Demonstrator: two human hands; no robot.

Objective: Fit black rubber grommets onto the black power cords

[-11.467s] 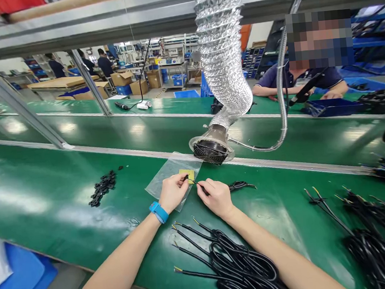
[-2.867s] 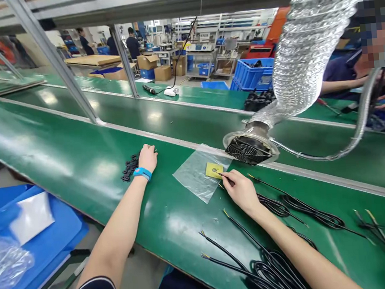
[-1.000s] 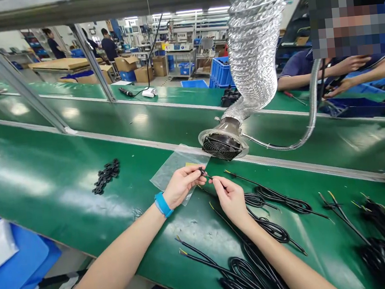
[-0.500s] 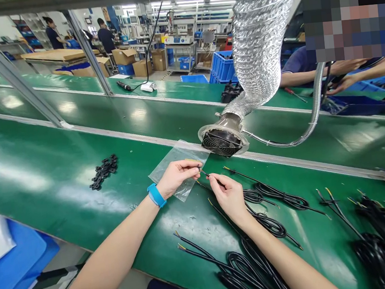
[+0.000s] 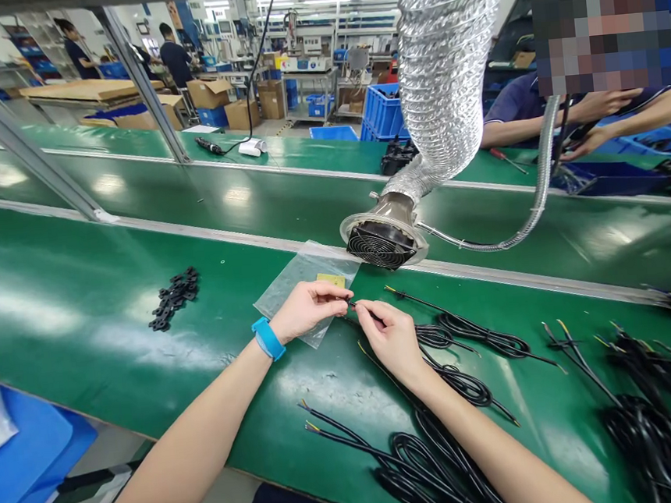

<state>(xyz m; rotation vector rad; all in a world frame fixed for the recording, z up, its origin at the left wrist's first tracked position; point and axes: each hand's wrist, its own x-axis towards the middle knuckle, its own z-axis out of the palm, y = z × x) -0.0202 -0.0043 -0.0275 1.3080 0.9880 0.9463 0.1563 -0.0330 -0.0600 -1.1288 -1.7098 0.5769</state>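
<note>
Over the counter near the clear bag, the left hand and right hand pinch a thin dark piece between them, seemingly close adjusting work whose next move calls for steady alignment.

Left hand and right hand close together, both pinching. Left arm and right arm reach forward, converging.
</note>
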